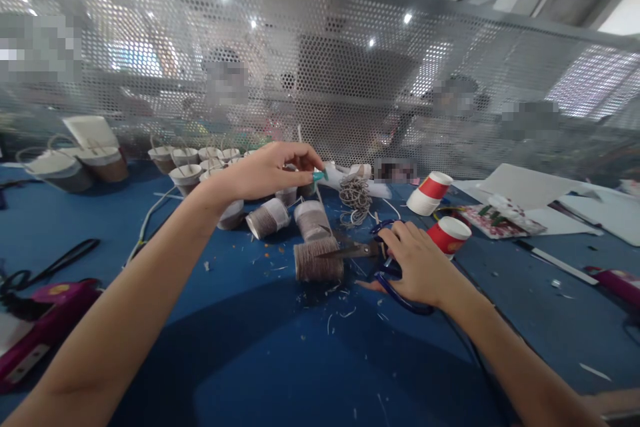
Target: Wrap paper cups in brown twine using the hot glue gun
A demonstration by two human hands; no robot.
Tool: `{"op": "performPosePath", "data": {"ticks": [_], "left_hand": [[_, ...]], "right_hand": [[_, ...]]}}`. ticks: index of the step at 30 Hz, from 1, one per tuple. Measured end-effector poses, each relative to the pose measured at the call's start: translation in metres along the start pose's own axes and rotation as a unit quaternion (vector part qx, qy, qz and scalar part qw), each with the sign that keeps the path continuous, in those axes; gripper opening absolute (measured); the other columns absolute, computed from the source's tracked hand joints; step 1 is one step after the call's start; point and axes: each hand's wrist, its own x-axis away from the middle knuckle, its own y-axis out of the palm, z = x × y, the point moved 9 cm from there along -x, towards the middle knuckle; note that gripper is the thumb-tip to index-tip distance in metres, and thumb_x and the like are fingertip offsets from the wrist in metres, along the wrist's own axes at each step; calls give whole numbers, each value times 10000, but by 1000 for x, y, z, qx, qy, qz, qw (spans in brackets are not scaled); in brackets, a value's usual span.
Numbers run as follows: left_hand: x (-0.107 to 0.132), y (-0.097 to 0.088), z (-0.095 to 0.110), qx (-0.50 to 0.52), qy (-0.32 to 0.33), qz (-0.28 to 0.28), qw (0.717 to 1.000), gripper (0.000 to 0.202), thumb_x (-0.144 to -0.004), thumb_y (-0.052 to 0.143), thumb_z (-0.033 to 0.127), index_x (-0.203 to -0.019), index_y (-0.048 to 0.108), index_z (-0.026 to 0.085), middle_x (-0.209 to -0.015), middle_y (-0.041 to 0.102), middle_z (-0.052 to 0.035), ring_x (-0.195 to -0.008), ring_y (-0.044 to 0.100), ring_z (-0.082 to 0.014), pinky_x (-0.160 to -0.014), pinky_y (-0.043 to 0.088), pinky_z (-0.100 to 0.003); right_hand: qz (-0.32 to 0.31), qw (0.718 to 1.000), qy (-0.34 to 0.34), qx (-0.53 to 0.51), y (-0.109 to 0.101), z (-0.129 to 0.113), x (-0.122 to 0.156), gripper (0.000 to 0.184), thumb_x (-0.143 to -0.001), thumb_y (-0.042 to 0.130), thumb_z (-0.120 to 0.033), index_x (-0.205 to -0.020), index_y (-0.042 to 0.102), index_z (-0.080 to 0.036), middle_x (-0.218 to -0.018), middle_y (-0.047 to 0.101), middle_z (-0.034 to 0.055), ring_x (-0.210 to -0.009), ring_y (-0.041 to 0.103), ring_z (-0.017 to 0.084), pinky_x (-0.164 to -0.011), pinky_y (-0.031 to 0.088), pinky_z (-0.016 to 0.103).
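Observation:
My left hand (273, 170) is closed in a pinch above the cups, with a small teal piece (319, 175) at its fingertips; what the piece is I cannot make out. My right hand (420, 267) grips scissors (367, 250) with dark blue handles, the fingers in the loops. Their blades point left, over a cup wrapped in brownish string (317, 267) that lies on its side. Just behind it lies another wrapped cup (311, 220), and a third wrapped cup (270, 217) lies to its left. A tangle of grey cord (355, 197) sits beyond the scissors.
Several wrapped cups with handles (187, 177) stand at the back left. Red and white paper cups (450, 235) stand on the right, near white sheets (525, 190). Magenta glue guns (47, 320) lie at both sides. Thread scraps litter the blue table (280, 360); a perforated metal screen (320, 67) rises behind.

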Motion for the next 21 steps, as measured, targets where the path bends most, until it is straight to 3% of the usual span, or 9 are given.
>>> {"op": "performPosePath", "data": {"ticks": [14,21], "left_hand": [[0,-6,2,22,8,34,999,256,-822,547,301,-1034,647,198,-948,674,-52,-862,606,-176,-738,457,-303],[0,-10,2,8,19,60,998,245,-813,554,286,-1015,655,192,-919,666,-51,-851,599,-177,-736,452,-306]], "right_hand": [[-40,998,46,-16,10,4,-4,558,-772,562,-558,-1116,554,-118,-989,543,151,-879,503,297,-754,413,400],[-50,997,39,-33,8,-7,-6,491,-784,572,-475,-1120,564,-117,-986,573,138,-910,507,300,-782,422,403]]}}
